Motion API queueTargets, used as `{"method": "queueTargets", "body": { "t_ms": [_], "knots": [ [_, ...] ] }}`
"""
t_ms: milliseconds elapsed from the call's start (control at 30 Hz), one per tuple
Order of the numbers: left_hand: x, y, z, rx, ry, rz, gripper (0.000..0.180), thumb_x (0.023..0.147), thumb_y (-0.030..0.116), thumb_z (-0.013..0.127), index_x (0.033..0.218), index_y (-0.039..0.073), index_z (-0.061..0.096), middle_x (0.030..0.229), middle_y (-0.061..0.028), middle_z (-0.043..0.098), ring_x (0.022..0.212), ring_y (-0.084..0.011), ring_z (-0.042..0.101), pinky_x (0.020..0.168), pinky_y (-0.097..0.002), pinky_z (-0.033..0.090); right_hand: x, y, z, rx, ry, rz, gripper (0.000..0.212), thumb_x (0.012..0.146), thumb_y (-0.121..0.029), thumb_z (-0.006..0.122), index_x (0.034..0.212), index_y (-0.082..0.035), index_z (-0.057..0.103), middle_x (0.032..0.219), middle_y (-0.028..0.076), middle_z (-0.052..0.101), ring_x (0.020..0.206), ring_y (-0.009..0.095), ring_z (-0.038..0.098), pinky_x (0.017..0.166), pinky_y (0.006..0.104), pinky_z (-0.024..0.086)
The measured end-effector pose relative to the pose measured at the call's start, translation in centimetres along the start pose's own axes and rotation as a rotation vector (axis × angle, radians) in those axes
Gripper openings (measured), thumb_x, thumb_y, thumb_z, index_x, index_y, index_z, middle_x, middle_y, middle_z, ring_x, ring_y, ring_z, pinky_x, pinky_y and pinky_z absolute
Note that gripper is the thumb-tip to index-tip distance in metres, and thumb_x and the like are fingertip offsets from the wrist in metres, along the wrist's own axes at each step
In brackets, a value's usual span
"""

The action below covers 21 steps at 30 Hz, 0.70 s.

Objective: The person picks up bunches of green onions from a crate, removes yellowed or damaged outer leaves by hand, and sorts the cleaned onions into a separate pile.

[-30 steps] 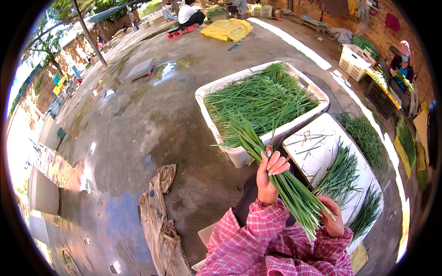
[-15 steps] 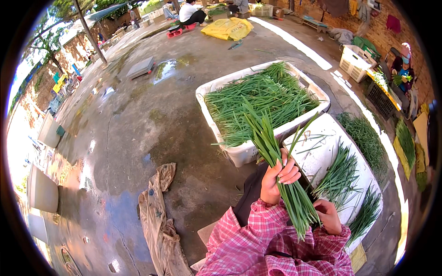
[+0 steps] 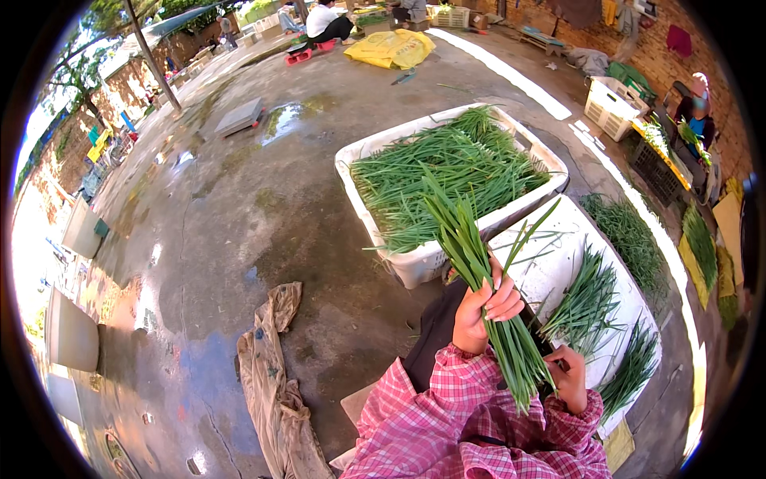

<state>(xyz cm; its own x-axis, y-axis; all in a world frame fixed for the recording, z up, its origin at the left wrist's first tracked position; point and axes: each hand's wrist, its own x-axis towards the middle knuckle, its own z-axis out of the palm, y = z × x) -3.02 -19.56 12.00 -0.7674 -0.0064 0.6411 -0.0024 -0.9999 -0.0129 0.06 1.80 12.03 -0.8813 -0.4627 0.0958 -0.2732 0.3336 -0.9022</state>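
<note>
My left hand (image 3: 487, 311) is closed round a bunch of garlic chives (image 3: 515, 355), held slanting in front of me. Its loose tips fan out at the top, and one blade strays to the right. Beside the bunch's lower end, my right hand (image 3: 568, 377) is closed in a pinch; what sits between its fingers is too small to make out. Under the right hand lies a white board (image 3: 523, 275) bearing a larger pile of chives (image 3: 586, 307) and a smaller one (image 3: 630, 374). Beyond my left hand, a white crate (image 3: 415, 267) is heaped with chives.
More greens (image 3: 626, 239) lie on the floor right of the board. A brown cloth (image 3: 271, 367) is crumpled at the left. Farther off are a yellow sack (image 3: 391, 49), a grey flat slab (image 3: 239, 117) and a seated person (image 3: 698, 120) holding greens at the right.
The view has shifted slightly. My right hand has lifted a little beside the lower end of the bunch; my left hand keeps its hold. The person at the right has moved the greens.
</note>
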Motion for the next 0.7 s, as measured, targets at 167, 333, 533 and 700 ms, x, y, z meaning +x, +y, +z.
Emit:
{"method": "queueTargets", "body": {
  "t_ms": [167, 333, 533, 700],
  "knots": [
    [-0.3, 0.5, -0.1, -0.057, 0.016, 0.055, 0.014, 0.086, 0.019, 0.041, 0.082, 0.008, 0.034, 0.054, 0.0033, 0.033, 0.043, -0.0034, 0.032, 0.045, -0.0173, 0.03, -0.6, 0.7, -0.5, -0.101, 0.079, -0.059, 0.012, 0.06, 0.009, 0.059, 0.069, 0.001, 0.056, 0.062, 0.01, 0.054, 0.057, 0.019, 0.051, 0.053, 0.0256, 0.037],
    [-0.6, 1.2, 0.3, -0.049, 0.043, 0.146, 0.014, 0.086, 0.02, 0.041, 0.082, 0.008, 0.034, 0.053, 0.0032, 0.032, 0.043, -0.0031, 0.033, 0.045, -0.0168, 0.031, -2.2, 2.3, -1.9, 0.145, -0.009, 0.119, 0.007, 0.065, 0.006, 0.057, 0.07, 0.002, 0.056, 0.062, 0.007, 0.052, 0.058, 0.014, 0.048, 0.053, 0.0236, 0.036],
    [-0.5, 1.1, 0.1, -0.006, 0.015, 0.099, 0.014, 0.086, 0.02, 0.04, 0.082, 0.008, 0.034, 0.053, 0.0032, 0.032, 0.043, -0.003, 0.033, 0.045, -0.0166, 0.03, -2.6, 2.5, -1.7, 0.279, -0.069, 0.15, 0.006, 0.068, 0.005, 0.055, 0.073, 0.002, 0.057, 0.065, 0.004, 0.05, 0.059, 0.01, 0.044, 0.053, 0.0221, 0.033],
    [-0.6, 1.5, 0.1, -0.069, 0.019, 0.147, 0.012, 0.086, 0.018, 0.04, 0.085, 0.007, 0.036, 0.055, 0.0027, 0.033, 0.043, -0.004, 0.031, 0.046, -0.0174, 0.029, -2.6, 2.5, -2.8, -0.004, -0.154, -0.006, 0.01, 0.068, 0.006, 0.054, 0.076, 0.001, 0.057, 0.066, 0.003, 0.05, 0.062, 0.01, 0.046, 0.056, 0.0205, 0.035]
  ]
}}
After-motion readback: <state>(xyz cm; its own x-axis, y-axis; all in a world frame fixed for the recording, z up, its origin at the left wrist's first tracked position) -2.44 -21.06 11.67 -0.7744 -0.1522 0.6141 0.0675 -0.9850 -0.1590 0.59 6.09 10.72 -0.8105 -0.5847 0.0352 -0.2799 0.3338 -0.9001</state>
